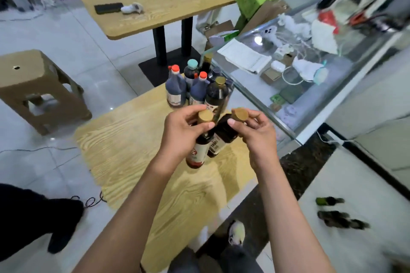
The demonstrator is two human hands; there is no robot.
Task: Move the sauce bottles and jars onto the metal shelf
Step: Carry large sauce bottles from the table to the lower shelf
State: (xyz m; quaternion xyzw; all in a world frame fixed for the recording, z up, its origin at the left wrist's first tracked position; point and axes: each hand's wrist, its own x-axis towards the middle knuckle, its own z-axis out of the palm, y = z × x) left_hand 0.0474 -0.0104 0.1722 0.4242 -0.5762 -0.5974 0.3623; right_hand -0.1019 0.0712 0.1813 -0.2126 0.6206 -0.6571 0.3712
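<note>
My left hand [185, 133] grips the neck of a dark sauce bottle [197, 153] with a gold cap, lifted above the wooden table [133, 150]. My right hand [253, 131] grips the neck of a second gold-capped dark bottle [221, 137], tilted toward the first; the two bottles touch. Behind them, at the table's far edge, stands a cluster of several sauce bottles [195, 86] with red, teal and gold caps. No metal shelf can be made out.
A glass display counter [295, 68] with papers, cables and small boxes runs along the right. A brown plastic stool [37, 88] stands to the left, and another wooden table [155, 0] beyond. Cables lie on the tiled floor at left. My foot [237, 231] shows below.
</note>
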